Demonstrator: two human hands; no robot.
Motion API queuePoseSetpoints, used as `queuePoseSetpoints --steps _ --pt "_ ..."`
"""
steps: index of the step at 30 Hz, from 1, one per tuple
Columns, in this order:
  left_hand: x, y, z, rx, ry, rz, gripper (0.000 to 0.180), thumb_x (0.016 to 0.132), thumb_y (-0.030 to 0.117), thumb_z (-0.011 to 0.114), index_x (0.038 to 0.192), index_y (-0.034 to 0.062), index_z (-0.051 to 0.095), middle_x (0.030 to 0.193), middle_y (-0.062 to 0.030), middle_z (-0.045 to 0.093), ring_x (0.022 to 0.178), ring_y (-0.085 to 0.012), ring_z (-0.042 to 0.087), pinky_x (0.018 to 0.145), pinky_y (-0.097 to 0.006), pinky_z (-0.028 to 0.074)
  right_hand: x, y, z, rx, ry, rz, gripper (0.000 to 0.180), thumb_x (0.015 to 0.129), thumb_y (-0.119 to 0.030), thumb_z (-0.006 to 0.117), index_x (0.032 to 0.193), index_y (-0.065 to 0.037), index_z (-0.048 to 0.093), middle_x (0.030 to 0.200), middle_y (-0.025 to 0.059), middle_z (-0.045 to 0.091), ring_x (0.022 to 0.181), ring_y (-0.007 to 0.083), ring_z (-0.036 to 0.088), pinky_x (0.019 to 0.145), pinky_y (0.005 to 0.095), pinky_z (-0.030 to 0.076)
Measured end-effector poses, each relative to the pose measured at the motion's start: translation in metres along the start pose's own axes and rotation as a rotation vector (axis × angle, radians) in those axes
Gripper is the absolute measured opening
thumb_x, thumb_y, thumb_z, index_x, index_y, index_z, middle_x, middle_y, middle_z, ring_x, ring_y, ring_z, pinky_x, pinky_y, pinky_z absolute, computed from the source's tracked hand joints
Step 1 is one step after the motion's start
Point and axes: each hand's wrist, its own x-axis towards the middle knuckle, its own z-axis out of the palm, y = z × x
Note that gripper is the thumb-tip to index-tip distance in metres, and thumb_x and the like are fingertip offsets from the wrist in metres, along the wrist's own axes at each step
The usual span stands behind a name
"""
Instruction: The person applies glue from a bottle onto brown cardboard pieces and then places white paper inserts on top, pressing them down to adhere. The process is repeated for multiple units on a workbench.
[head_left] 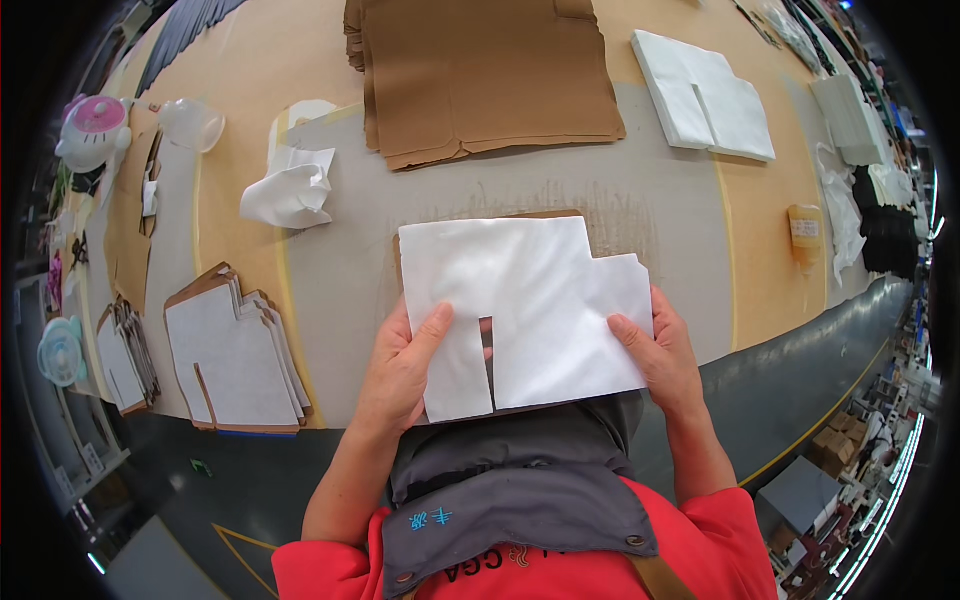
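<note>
- Left hand (405, 368) grips the white sheet (520, 300) at its lower left, thumb pressed on top, fingers hidden beneath.
- Right hand (662, 352) clamps the sheet's right edge likewise.
- The sheet sits on a brown card (450, 222) at the table's (640, 200) near edge.
- Finished pieces (235, 355) are stacked to the left; a brown stack (485, 75) lies beyond.

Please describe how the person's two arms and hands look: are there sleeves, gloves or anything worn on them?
Both hands, left hand and right hand, are bare: no gloves, rings or watch visible. The forearms are uncovered too. Short red sleeves begin near the elbows.
</note>
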Motion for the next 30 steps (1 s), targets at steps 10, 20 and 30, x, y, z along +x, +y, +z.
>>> queuePoseSetpoints --steps 10,20,30 --pt "-0.005 0.005 -0.006 0.183 -0.009 0.08 0.045 0.105 0.012 0.058 0.146 -0.0005 0.046 0.132 -0.0082 0.063 0.113 -0.0116 0.061 0.097 -0.027 0.05 0.0 -0.003 -0.001 -0.004 -0.018 0.022 0.043 0.098 -0.012 0.067 0.136 0.003 0.054 0.12 0.0077 0.067 0.107 0.0111 0.062 0.094 0.0276 0.05" --pt "-0.01 0.003 -0.009 0.553 0.131 0.206 0.061 0.102 0.007 0.062 0.156 0.0005 0.034 0.113 -0.0079 0.071 0.096 -0.0085 0.065 0.083 -0.023 0.051 0.001 -0.003 -0.002 0.026 -0.011 0.033 0.048 0.097 -0.011 0.068 0.14 0.003 0.052 0.125 0.0095 0.065 0.111 0.0132 0.062 0.097 0.0289 0.05" --pt "-0.018 0.008 -0.007 0.914 0.202 0.231 0.055 0.096 0.016 0.072 0.147 0.0117 0.054 0.08 0.0049 0.059 0.061 -0.0062 0.034 0.056 -0.023 0.038 0.001 -0.001 -0.003 0.026 -0.022 0.021 0.045 0.098 -0.011 0.066 0.138 0.003 0.052 0.121 0.0093 0.066 0.105 0.012 0.064 0.092 0.0276 0.051"
